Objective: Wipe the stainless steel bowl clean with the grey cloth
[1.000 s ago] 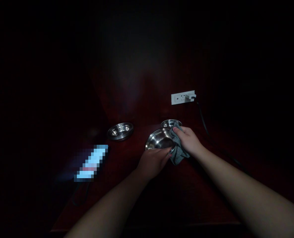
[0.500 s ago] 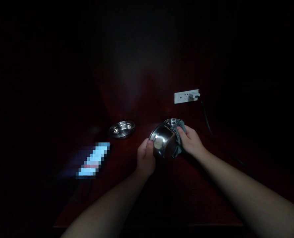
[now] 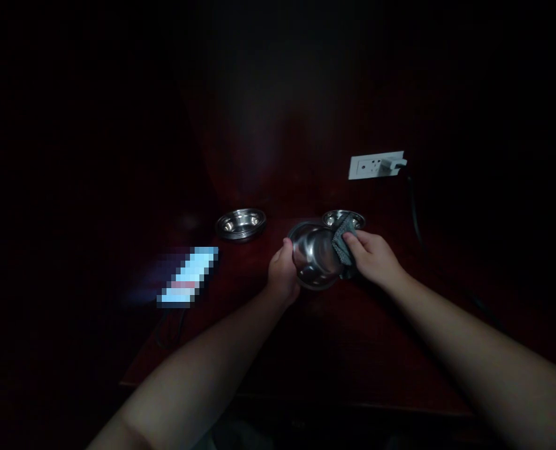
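Note:
A shiny metal bowl [image 3: 313, 256] is tilted between my two hands above the dark red table, its inside partly turned toward me. My left hand [image 3: 283, 270] grips its left rim, thumb on top. In my right hand [image 3: 375, 255] is a bunched grey checked cloth [image 3: 343, 240], pinched against the bowl's right edge. Just behind the cloth stands another metal bowl [image 3: 331, 217], partly covered by it. Farther left, several stacked metal bowls [image 3: 241, 224] sit on the table.
A lit, pixelated phone-like screen [image 3: 188, 277] lies at the left of the table [image 3: 259, 350], a thin cable below it. On the back wall is a white socket [image 3: 376, 165] with a plugged-in charger and a dark cord [image 3: 416, 209] hanging down. The surroundings are very dark.
The bowl has turned so that its inside shows instead of its outer side. The cloth has shifted along its right edge. The whole view has moved, with the table appearing higher.

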